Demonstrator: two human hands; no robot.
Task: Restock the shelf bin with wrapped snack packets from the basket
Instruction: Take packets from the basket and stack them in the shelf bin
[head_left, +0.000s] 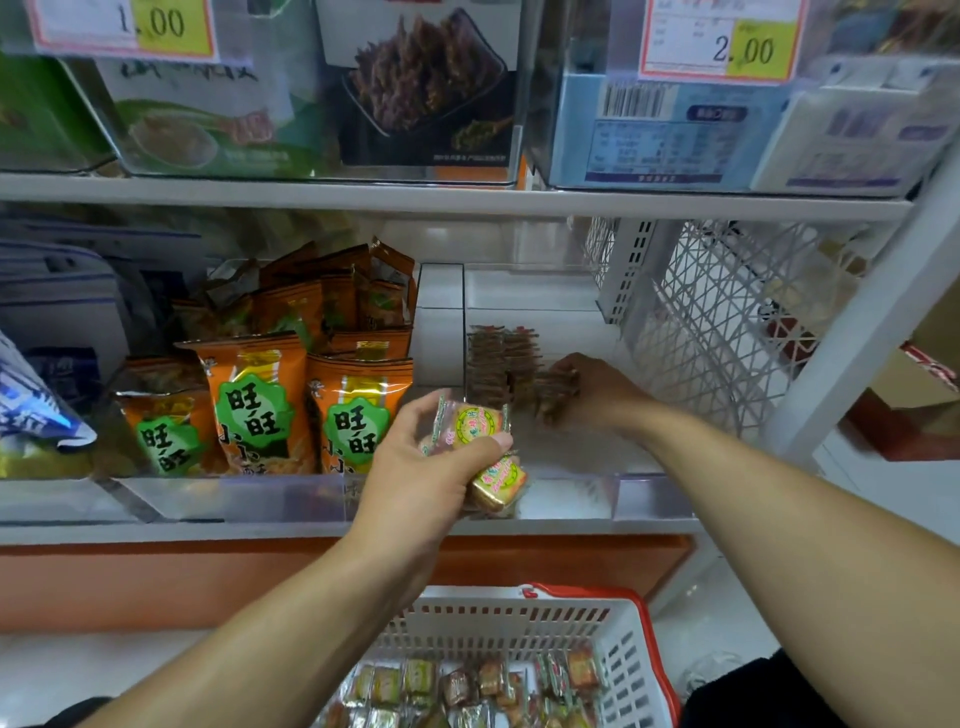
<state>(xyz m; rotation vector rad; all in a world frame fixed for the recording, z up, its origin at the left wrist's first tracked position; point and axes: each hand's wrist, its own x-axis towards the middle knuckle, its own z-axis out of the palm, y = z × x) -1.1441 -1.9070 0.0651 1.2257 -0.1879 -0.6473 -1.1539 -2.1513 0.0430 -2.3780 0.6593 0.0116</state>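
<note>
Inside the shelf bin (540, 306), right hand (592, 389) pinching brown packets (556, 389), left hand (415, 467) gripping yellow packets (478, 426)

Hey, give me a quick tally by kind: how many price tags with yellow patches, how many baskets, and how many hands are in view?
Price tags with yellow patches: 2, the 1.00 tag and the 2.00 tag
Baskets: 1, the basket
Hands: 2, the left hand and the right hand
Total: 5

The white middle shelf (519, 526) is carrying a clear bin (571, 499) holding rows of brown snack packets (501, 364); beside it another bin (234, 499) is holding orange bags (254, 400); the basket (524, 618) is sitting below on the floor (104, 670).
</note>
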